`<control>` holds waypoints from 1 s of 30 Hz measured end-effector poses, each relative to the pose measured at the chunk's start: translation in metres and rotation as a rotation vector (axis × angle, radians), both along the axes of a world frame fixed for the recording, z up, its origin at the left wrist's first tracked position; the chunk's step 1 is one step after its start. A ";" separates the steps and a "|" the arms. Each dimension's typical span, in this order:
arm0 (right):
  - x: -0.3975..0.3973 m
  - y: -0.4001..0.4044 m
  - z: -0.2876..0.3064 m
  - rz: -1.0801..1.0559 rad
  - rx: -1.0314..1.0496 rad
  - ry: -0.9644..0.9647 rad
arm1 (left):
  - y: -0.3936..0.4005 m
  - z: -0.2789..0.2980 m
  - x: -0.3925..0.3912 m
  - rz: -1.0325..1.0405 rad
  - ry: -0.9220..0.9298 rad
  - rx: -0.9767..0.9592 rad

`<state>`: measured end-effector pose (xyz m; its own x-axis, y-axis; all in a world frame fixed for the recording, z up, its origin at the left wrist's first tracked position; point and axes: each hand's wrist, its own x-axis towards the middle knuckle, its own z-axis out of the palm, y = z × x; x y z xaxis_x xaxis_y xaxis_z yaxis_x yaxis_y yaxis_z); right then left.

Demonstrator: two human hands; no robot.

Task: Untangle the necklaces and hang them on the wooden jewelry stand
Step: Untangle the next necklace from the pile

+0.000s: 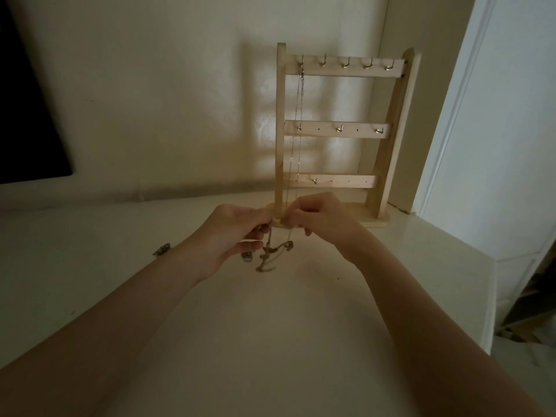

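Observation:
A wooden jewelry stand (343, 130) with three hooked bars rises against the wall. One thin chain necklace (298, 139) hangs from the top bar's leftmost hook down to my hands. My left hand (237, 233) pinches a tangled clump of chains (270, 254) that dangles just above the table. My right hand (319, 218) pinches a strand of the same tangle right in front of the stand's base. Both hands are close together, fingers curled.
A small metal trinket (161, 249) lies on the white tabletop (270, 341) left of my left wrist. A dark screen (27, 115) leans at the far left. The table's right edge drops off beside a white door frame (457, 115).

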<state>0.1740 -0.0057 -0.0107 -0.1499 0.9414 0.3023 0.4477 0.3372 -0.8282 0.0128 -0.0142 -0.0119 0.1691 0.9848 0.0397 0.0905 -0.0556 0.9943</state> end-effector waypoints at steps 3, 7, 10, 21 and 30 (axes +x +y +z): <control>0.001 0.000 0.000 0.062 0.013 0.117 | 0.002 -0.002 -0.002 0.033 0.052 0.045; -0.002 0.002 -0.003 0.066 0.005 0.088 | 0.004 -0.005 -0.003 0.095 0.095 0.111; -0.003 0.003 -0.005 0.066 -0.007 0.078 | 0.003 -0.005 0.000 0.121 0.095 0.148; -0.008 -0.001 -0.006 0.198 -0.147 0.037 | -0.001 -0.001 0.004 -0.038 0.247 0.093; -0.002 0.001 -0.003 0.081 -0.073 0.119 | 0.000 0.000 -0.003 -0.022 0.087 0.013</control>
